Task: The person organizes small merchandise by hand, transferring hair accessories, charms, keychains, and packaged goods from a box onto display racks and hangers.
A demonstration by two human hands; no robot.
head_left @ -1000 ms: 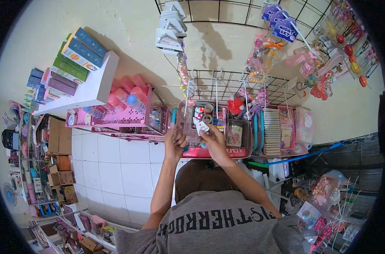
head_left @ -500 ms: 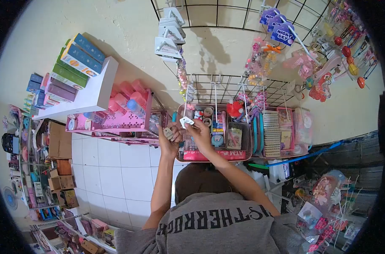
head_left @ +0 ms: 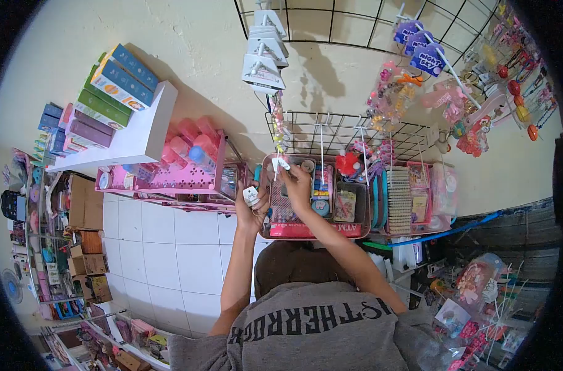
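L hand [head_left: 252,213] holds L card [head_left: 250,195] left of tray [head_left: 367,201]; R hand [head_left: 299,184] pinches R card [head_left: 281,163] over its far-left corner. Both prob. light, stiffish, bendable; grip edges.

So the shelf [head_left: 153,133] is plain white — blue boxes [head_left: 130,69] and green boxes [head_left: 105,108] on it, pink rack [head_left: 198,177] with flowery cutouts next to it, small white card [head_left: 250,196] further right.
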